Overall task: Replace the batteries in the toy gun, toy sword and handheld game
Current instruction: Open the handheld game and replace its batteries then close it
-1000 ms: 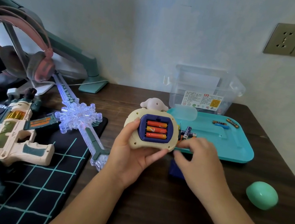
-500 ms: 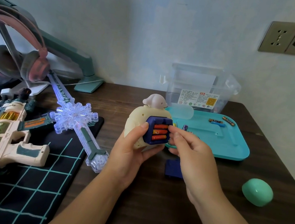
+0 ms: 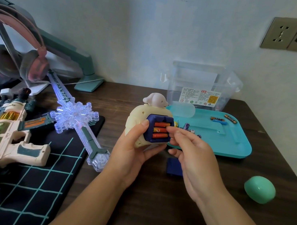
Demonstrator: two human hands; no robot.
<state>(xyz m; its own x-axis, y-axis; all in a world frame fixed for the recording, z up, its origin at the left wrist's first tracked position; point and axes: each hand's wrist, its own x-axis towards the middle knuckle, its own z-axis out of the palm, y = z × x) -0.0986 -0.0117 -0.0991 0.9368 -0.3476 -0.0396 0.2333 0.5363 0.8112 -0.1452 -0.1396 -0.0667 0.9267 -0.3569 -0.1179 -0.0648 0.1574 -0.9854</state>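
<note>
Your left hand (image 3: 131, 148) grips the cream handheld game (image 3: 137, 118) at centre frame, its open compartment showing three orange batteries (image 3: 160, 130). Your right hand's (image 3: 194, 157) fingertips (image 3: 170, 128) touch their right ends. The blue cover (image 3: 172, 168) lies just below. At left lie the toy gun (image 3: 13, 131) and the lit toy sword (image 3: 74, 115).

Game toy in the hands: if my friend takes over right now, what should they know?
Left hand grips the game. Right hand: fingertips touch the top battery; grip unclear.
Three orange batteries sit in its open compartment; blue cover on the table, loose batteries on the tray.
Gun and sword lie at left, sword lit.
Left to do: settle game's batteries, refit cover.
</note>
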